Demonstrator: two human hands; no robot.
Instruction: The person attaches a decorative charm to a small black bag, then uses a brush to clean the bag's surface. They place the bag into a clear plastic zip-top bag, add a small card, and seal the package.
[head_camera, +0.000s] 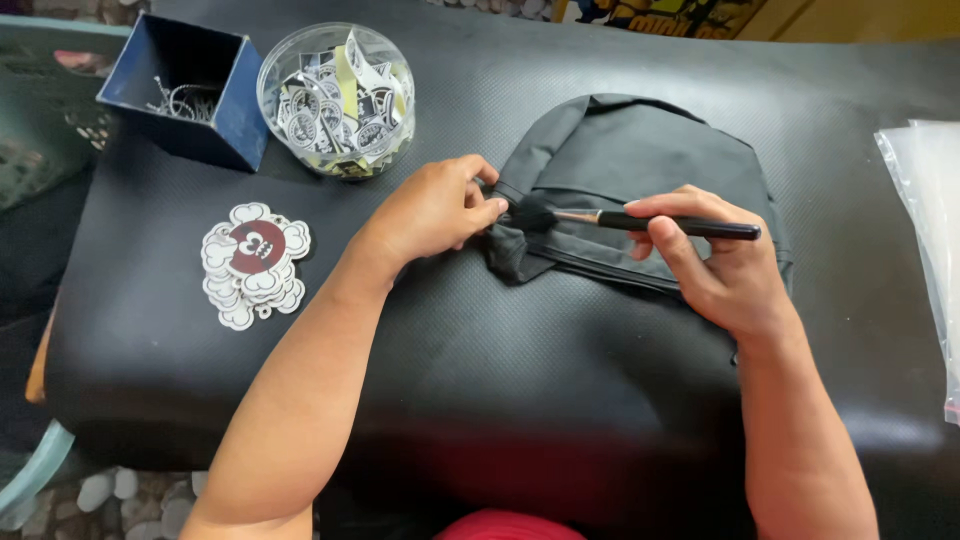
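Note:
A small dark grey backpack (640, 150) lies flat on a black padded surface (500, 380). My left hand (440, 208) pinches the fabric at the bag's left edge, fingers closed on it. My right hand (715, 260) rests on the bag and holds a black-handled brush (660, 222) level. The brush's dark bristles (530, 215) touch the fabric right beside my left fingertips.
A stack of cloud-shaped stickers (255, 262) with a dark red centre lies at the left. Behind it stand a blue box (190, 85) holding metal rings and a clear round tub (335, 98) of printed stickers. Clear plastic bags (930, 230) lie at the right edge.

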